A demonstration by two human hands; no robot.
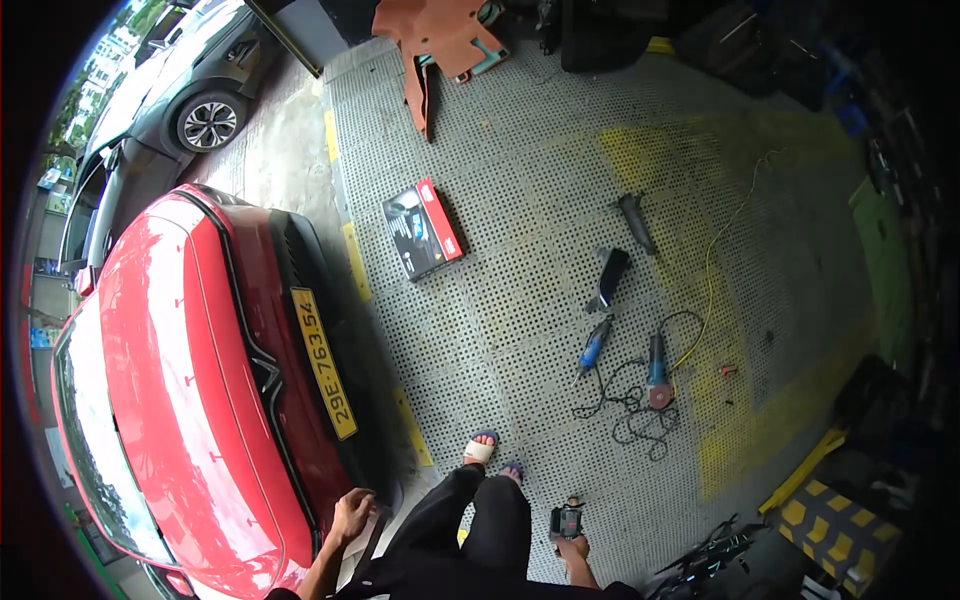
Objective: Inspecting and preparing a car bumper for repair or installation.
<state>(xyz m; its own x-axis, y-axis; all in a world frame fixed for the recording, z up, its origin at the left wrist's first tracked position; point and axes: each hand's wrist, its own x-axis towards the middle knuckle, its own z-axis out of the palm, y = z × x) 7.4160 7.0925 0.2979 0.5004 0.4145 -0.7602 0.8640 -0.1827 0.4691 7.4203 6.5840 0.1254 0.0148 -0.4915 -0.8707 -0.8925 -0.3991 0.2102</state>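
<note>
My right hand is closed around a cordless drill, black and grey with a bit of red, held low beside my right leg. At the front corner of the red car, my left hand is raised with its fingers curled. A dark narrow strip runs just beside that hand; whether the fingers grip it or something small is hard to make out. My feet, in sandals, stand on the perforated floor close to the car's bumper.
Ahead lie a black-and-red box, a blue rotary tool, a blue angle grinder with tangled cords, and black plastic pieces. Orange-brown panels lie at the far side. A yellow-black chevron block stands at right; a grey car is far left.
</note>
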